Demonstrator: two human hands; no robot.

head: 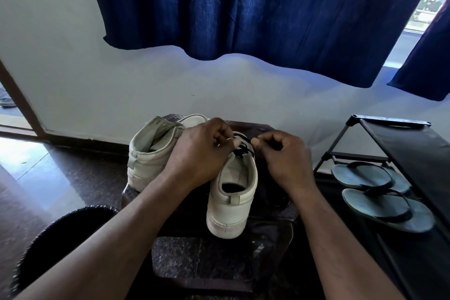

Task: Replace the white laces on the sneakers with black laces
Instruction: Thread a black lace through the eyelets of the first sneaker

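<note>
Black lace point(243, 147) sits in the near sneaker point(232, 192) on the stool point(272, 204); my left hand point(199, 153) and right hand point(285, 161) each pinch a strand. Probably soft, limp cord, best held near the tips.

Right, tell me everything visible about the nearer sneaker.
The nearer sneaker is off-white and leather-looking, with a thick scuffed sole and a small heel tab. It stands upright on a dark stool, heel towards the camera, beside the other sneaker. A black lace crosses its front. The left hand and right hand each pinch the lace above its tongue.
</note>
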